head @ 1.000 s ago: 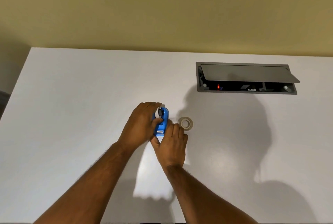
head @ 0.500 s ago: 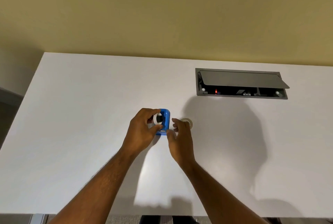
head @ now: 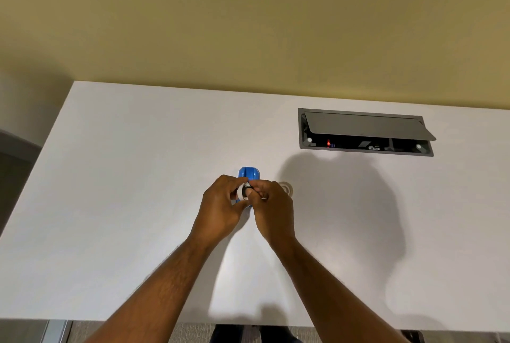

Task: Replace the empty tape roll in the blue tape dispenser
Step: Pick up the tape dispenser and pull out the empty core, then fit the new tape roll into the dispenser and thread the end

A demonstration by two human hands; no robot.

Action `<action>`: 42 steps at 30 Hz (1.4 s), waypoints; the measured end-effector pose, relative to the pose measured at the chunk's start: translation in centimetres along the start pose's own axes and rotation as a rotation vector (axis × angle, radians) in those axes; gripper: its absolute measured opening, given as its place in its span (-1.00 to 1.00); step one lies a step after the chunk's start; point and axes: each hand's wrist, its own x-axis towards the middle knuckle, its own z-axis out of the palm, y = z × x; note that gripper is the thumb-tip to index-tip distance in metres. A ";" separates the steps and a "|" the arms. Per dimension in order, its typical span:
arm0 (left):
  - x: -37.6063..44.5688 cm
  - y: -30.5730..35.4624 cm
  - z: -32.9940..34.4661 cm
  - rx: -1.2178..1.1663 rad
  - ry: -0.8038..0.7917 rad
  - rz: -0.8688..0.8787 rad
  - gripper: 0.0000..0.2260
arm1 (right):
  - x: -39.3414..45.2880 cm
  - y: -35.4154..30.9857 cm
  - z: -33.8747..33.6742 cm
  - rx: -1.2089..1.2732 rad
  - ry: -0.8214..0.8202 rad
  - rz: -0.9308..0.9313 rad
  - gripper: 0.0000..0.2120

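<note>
The blue tape dispenser (head: 249,173) stands on the white table (head: 138,177), mostly hidden behind my hands. My left hand (head: 220,207) pinches a small white ring with a black hub, the empty roll (head: 242,191), just in front of the dispenser. My right hand (head: 271,204) meets it from the right, fingertips on the same ring. A new roll of clear tape (head: 285,188) lies flat on the table just beyond my right hand, partly hidden by the knuckles.
A grey cable box (head: 364,133) with its lid tilted up is sunk into the table at the back right. The table's left edge and near edge are in view. A yellow wall rises behind the table.
The white ring with the black hub has come out of the dispenser toward me. My right hand, open half a second ago, has closed on the ring beside my left.
</note>
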 end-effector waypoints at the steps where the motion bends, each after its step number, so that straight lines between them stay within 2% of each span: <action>1: -0.1 -0.1 0.0 -0.009 0.007 -0.006 -0.71 | -0.1 0.1 0.1 -0.028 0.006 -0.015 -0.88; 5: -0.6 -0.5 0.2 -0.053 0.024 -0.031 -0.71 | -0.5 0.1 0.2 0.002 0.020 0.016 -0.86; 12: -1.1 -1.9 -0.3 -0.125 0.059 -0.192 -0.67 | -0.8 0.7 0.0 0.153 0.026 0.106 -0.87; 18: -0.4 -3.3 -1.2 -0.059 0.105 -0.264 -0.64 | -1.7 1.5 -0.4 0.181 0.007 0.133 -0.87; 22: 0.4 -4.7 -1.8 -0.008 0.117 -0.260 -0.74 | -2.3 2.1 -0.8 0.182 -0.011 0.166 -0.86; 27: 1.3 -7.1 -2.0 0.132 0.104 -0.272 -0.57 | -2.9 2.5 -1.2 0.166 -0.014 0.159 -0.81; 34: 3.3 -8.3 -2.2 0.207 0.090 -0.302 -0.68 | -3.4 3.5 -1.6 0.120 -0.024 0.172 -0.86; 42: 3.8 -9.7 -1.8 0.254 0.087 -0.309 -0.59 | -3.6 3.8 -2.2 0.100 -0.023 0.183 -0.85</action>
